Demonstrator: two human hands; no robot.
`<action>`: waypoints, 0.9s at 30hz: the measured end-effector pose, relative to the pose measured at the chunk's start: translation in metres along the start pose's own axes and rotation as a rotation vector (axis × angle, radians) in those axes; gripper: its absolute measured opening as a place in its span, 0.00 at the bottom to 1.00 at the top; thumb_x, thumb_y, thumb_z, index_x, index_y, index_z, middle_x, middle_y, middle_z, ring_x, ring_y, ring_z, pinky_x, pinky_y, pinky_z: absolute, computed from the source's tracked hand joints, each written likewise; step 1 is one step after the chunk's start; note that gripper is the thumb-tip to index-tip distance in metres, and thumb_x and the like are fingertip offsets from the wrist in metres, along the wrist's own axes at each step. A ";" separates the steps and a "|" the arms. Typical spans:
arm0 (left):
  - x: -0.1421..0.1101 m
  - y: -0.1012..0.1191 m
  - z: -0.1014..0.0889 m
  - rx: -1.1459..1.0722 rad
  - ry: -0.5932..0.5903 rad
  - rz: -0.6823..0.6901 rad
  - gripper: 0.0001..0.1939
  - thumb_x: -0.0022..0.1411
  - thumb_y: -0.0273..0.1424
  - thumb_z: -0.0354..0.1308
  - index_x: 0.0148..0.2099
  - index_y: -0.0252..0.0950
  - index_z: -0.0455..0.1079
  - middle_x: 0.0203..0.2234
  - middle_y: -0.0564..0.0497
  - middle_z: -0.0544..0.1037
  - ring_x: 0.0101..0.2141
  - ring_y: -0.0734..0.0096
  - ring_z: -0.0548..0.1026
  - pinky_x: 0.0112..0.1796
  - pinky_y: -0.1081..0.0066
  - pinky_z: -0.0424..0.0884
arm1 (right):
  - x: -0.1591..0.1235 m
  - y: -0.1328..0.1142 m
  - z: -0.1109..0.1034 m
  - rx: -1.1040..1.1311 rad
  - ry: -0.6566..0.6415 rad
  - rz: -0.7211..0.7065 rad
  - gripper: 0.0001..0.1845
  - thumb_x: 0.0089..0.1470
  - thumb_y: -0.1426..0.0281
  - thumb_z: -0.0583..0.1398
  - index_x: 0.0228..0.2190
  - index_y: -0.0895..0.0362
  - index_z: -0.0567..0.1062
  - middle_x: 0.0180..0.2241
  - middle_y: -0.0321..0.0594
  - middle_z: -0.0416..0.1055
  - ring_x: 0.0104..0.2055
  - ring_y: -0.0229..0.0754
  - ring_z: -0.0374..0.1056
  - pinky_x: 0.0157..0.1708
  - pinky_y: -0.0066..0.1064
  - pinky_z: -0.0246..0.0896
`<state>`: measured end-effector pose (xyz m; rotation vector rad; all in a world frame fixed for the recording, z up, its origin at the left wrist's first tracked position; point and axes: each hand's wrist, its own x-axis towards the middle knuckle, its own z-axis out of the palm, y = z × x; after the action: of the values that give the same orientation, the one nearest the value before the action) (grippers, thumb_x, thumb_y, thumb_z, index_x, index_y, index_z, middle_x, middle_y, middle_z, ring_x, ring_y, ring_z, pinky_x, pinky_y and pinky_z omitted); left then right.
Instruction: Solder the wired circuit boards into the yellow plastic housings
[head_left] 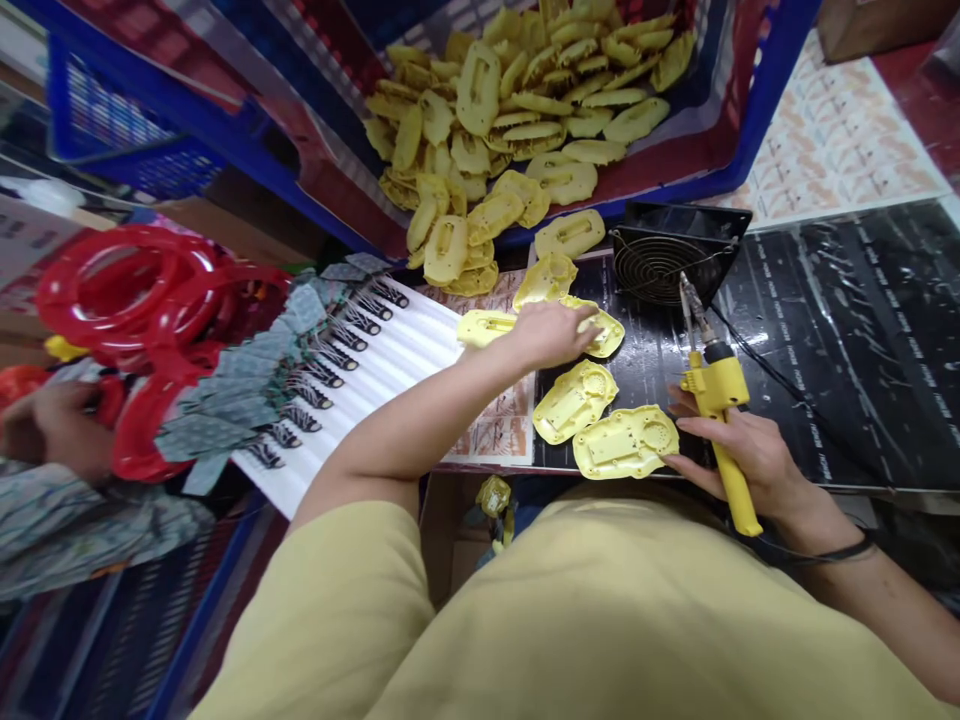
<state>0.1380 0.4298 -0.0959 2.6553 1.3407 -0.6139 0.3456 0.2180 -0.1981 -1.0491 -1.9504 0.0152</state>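
Note:
My right hand (757, 455) is wrapped round the handle of a yellow soldering gun (724, 385), its metal tip pointing up by a black fan (652, 265). My left hand (555, 335) reaches across the bench with bent fingers on a yellow plastic shell (609, 338). Another shell half (544, 280) lies just beyond that hand, and one more (486, 327) sits beside its wrist. Nearer my body are two shells with their inner sides up: one (576, 400) below the left hand and one (626, 443) by my right fingertips.
A blue crate (772, 100) at the back holds a heap of yellow shells (525, 120). To the left, wired parts with grey-green pieces (247, 375) line a white sheet (390, 375). Beyond are red plastic rings (127, 290) and another person's hand (64, 430). A black cable (780, 370) crosses the bench.

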 end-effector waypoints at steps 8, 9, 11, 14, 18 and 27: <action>0.007 -0.020 -0.005 0.106 -0.036 0.100 0.29 0.79 0.31 0.53 0.76 0.54 0.70 0.71 0.46 0.73 0.63 0.48 0.80 0.58 0.60 0.77 | 0.001 -0.001 0.000 -0.055 0.012 -0.018 0.20 0.67 0.66 0.70 0.56 0.54 0.73 0.40 0.44 0.85 0.39 0.46 0.84 0.36 0.33 0.80; 0.007 -0.025 -0.005 0.100 -0.039 0.115 0.31 0.78 0.28 0.52 0.76 0.56 0.69 0.74 0.48 0.70 0.65 0.49 0.78 0.60 0.61 0.76 | 0.001 -0.001 0.000 -0.058 0.020 -0.014 0.21 0.66 0.67 0.70 0.57 0.53 0.73 0.41 0.43 0.85 0.39 0.46 0.84 0.36 0.33 0.80; 0.004 -0.036 -0.004 0.075 -0.053 0.159 0.32 0.78 0.23 0.50 0.75 0.56 0.71 0.76 0.50 0.68 0.67 0.53 0.77 0.62 0.62 0.76 | 0.000 -0.001 0.000 -0.050 0.030 -0.006 0.25 0.65 0.69 0.71 0.60 0.52 0.72 0.44 0.43 0.85 0.40 0.45 0.84 0.37 0.33 0.80; -0.007 -0.048 -0.002 0.001 -0.114 0.255 0.28 0.76 0.22 0.51 0.67 0.52 0.80 0.70 0.51 0.77 0.65 0.58 0.80 0.64 0.64 0.76 | 0.000 -0.001 0.002 -0.029 0.038 -0.001 0.26 0.63 0.71 0.72 0.59 0.53 0.73 0.44 0.43 0.85 0.40 0.45 0.83 0.37 0.32 0.79; -0.008 -0.059 -0.002 -0.146 -0.053 0.220 0.24 0.75 0.23 0.54 0.62 0.46 0.84 0.64 0.55 0.83 0.62 0.61 0.82 0.67 0.64 0.75 | 0.002 -0.001 0.001 -0.046 0.020 -0.035 0.18 0.66 0.69 0.70 0.54 0.56 0.74 0.38 0.43 0.84 0.35 0.43 0.81 0.34 0.31 0.76; 0.025 -0.057 0.009 -0.134 -0.007 -0.094 0.34 0.81 0.35 0.49 0.83 0.39 0.56 0.82 0.40 0.56 0.76 0.49 0.65 0.75 0.58 0.61 | 0.006 -0.002 -0.001 -0.055 0.005 -0.025 0.19 0.67 0.70 0.69 0.55 0.54 0.74 0.36 0.38 0.82 0.31 0.39 0.77 0.33 0.31 0.74</action>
<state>0.1032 0.4808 -0.1088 2.4951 1.4572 -0.5236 0.3432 0.2200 -0.1925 -1.0594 -1.9693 -0.0558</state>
